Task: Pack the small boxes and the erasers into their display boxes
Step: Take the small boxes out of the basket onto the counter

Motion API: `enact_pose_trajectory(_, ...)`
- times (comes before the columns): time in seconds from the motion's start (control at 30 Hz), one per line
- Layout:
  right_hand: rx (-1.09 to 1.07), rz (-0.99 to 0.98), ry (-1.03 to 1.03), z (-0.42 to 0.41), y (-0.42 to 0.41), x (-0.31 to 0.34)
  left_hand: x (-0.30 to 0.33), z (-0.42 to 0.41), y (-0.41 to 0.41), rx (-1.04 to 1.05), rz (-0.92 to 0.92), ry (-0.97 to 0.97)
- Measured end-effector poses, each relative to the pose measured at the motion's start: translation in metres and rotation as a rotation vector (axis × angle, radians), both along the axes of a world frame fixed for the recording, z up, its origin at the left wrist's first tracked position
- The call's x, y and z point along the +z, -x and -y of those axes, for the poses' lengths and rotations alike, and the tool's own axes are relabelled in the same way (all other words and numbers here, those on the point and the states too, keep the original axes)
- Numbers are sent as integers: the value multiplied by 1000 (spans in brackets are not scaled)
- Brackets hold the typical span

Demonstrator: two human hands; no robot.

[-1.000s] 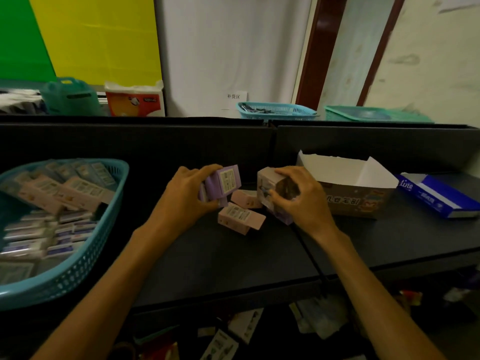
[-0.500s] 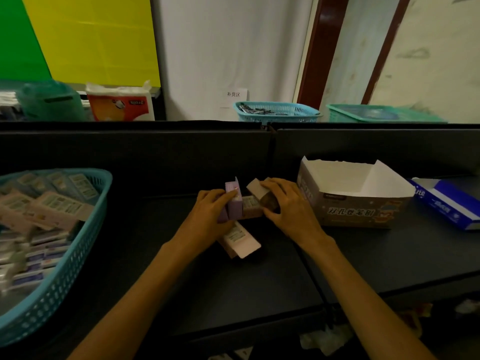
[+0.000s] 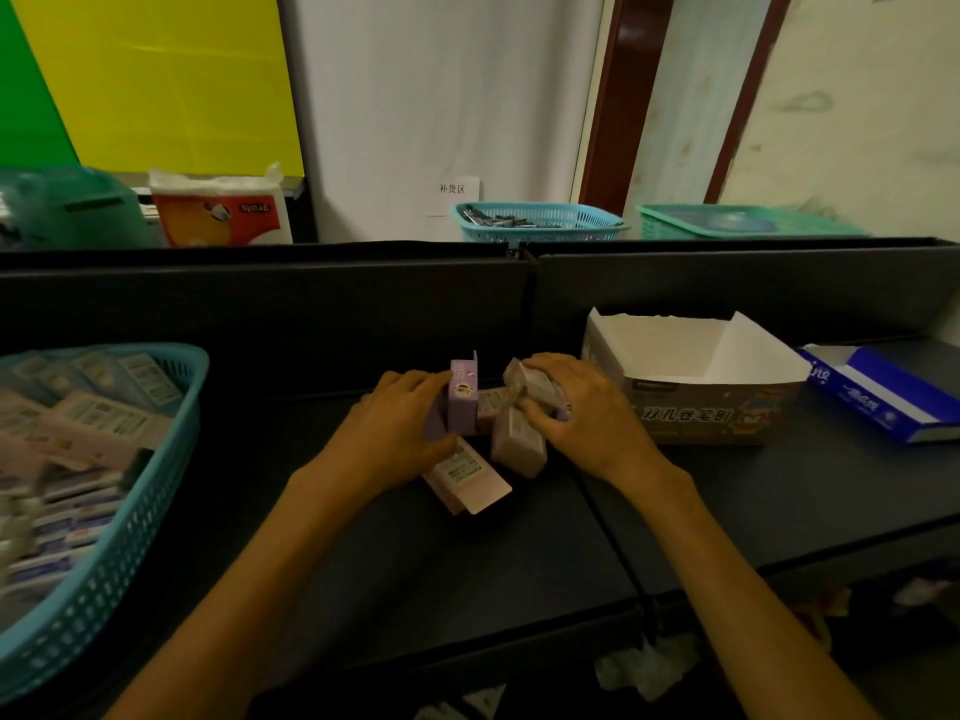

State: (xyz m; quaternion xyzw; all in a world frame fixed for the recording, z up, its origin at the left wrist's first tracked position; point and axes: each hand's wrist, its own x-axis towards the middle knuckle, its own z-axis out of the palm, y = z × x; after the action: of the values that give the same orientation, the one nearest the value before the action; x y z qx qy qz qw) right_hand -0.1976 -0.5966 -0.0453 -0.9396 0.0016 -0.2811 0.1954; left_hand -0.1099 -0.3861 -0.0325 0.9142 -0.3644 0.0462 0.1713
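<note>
On the dark table (image 3: 467, 563) the left hand (image 3: 387, 439) holds an upright purple small box (image 3: 462, 400), its fingers (image 3: 423, 381) curled against the side of it, and a pink small box (image 3: 465, 475) lies flat just under this hand. The right hand (image 3: 587, 413) grips a cluster of pink small boxes (image 3: 519, 433) with curled fingers, just left of the open display box (image 3: 711, 413). A blue basket (image 3: 104, 563) full of more small boxes stands at the far left, well apart from both hands.
</note>
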Motion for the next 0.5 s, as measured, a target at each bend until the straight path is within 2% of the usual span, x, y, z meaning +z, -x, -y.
enact_pose_trajectory(0.4,-25,-154,27,-36,23,-10,8,-26,36,171,154,-197)
enact_pose_trajectory(0.5,-10,-195,66,-51,22,-13,14,-47,40,205,143,-236)
